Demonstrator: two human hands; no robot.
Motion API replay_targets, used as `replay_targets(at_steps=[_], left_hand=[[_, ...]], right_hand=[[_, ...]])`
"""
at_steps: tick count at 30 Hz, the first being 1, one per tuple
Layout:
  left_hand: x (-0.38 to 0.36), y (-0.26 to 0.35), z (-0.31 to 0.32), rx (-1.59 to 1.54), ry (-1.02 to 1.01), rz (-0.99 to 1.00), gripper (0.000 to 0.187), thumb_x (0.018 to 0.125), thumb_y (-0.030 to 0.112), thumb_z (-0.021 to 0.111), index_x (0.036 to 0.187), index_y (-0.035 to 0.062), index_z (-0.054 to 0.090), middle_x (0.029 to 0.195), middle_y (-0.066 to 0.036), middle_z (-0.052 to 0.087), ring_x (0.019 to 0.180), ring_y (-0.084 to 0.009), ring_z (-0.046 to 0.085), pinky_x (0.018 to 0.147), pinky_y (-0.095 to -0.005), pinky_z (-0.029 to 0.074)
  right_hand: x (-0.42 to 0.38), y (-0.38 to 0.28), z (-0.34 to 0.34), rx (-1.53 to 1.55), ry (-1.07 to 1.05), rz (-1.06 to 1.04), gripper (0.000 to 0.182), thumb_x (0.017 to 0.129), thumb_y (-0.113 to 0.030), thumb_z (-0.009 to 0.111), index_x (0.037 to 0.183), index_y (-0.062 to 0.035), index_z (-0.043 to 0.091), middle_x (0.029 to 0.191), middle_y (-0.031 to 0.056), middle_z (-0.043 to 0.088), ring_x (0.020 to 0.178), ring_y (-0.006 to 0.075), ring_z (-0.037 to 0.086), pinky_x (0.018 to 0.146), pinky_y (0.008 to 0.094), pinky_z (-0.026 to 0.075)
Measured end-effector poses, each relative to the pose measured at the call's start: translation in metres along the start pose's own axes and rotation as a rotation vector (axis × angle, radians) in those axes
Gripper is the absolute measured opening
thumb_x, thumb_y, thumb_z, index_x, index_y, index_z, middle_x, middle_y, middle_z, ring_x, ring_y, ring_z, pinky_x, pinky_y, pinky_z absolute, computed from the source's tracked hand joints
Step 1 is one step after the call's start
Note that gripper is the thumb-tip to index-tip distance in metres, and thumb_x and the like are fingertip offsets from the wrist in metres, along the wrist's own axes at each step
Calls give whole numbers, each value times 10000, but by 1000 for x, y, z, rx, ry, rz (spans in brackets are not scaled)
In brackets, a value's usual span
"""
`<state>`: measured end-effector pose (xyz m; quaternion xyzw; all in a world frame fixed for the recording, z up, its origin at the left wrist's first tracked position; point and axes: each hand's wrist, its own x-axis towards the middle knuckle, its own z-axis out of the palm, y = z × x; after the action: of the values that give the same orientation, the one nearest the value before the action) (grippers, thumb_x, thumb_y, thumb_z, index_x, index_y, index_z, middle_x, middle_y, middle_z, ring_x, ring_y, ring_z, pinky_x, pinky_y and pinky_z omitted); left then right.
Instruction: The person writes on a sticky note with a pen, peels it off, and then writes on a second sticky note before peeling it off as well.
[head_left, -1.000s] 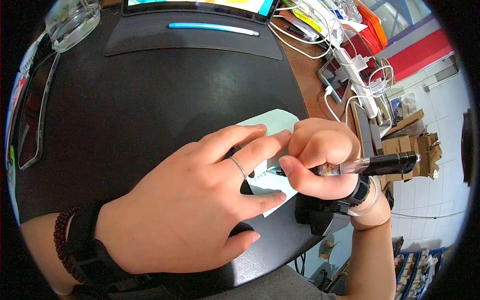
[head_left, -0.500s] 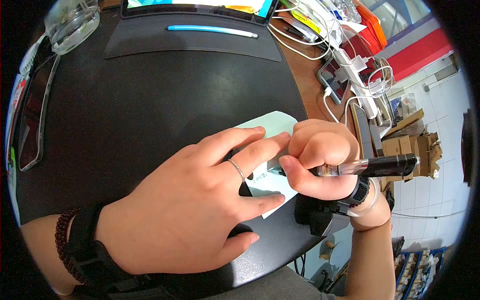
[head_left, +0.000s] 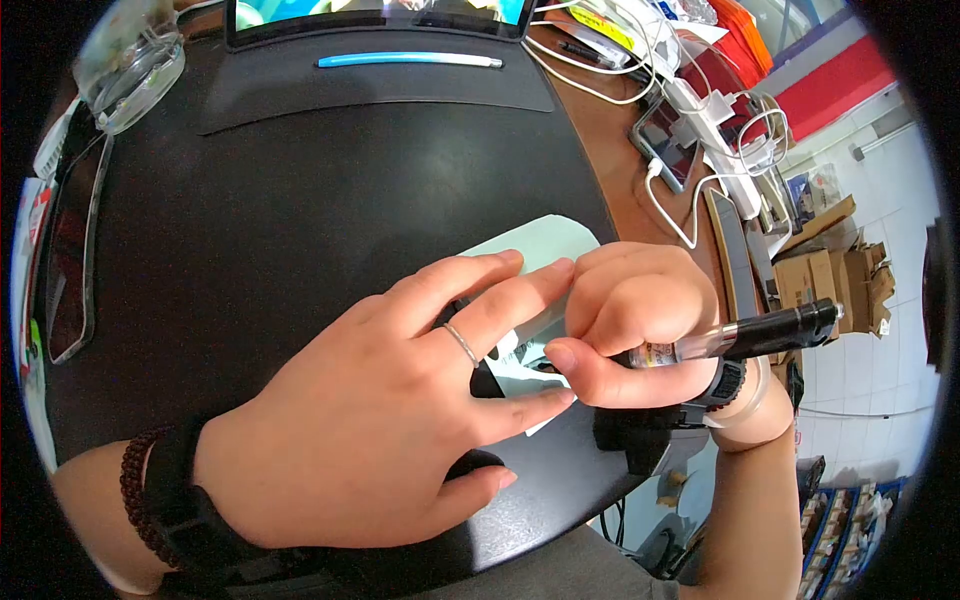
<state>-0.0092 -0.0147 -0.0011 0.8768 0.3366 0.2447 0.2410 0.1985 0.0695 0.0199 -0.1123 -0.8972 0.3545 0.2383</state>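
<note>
A pale green slip of paper lies near the right edge of the black tabletop. Spread flat, my left hand presses on the paper with its fingertips and wears a ring. My right hand is closed around a pen with a clear barrel and a black end that points right. The pen's tip is hidden behind my right thumb, over the paper. Some small dark writing shows between my hands, too small to read.
A tablet stands at the back, with a blue stylus on its cover. At left are a phone and a clear container. A power strip with white cables lies at right, beyond it cardboard boxes.
My right hand has shifted slightly left over the paper, and the pen's back end tilts a little higher. My left hand stays on the paper. The view has shifted slightly.
</note>
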Motion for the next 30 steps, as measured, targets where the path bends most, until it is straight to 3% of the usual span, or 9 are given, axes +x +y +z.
replay_targets(at_steps=[2, 30], left_hand=[[1, 0, 1, -4, 5, 4, 342, 712, 345, 708, 1022, 201, 700, 1336, -217, 450, 1259, -426, 398, 1043, -508, 333], [1, 0, 0, 10, 12, 5, 356, 705, 347, 707, 1037, 222, 705, 1309, -223, 476, 1247, -416, 413, 1039, -514, 336]], right_hand=[[-1, 0, -2, -10, -50, -2, 280, 701, 72, 688, 655, -92, 466, 587, 38, 545, 480, 231, 496, 457, 343, 345], [0, 2, -1, 21, -38, -51, 299, 680, 98, 668, 623, -84, 438, 598, 54, 542, 466, 244, 485, 441, 348, 333]])
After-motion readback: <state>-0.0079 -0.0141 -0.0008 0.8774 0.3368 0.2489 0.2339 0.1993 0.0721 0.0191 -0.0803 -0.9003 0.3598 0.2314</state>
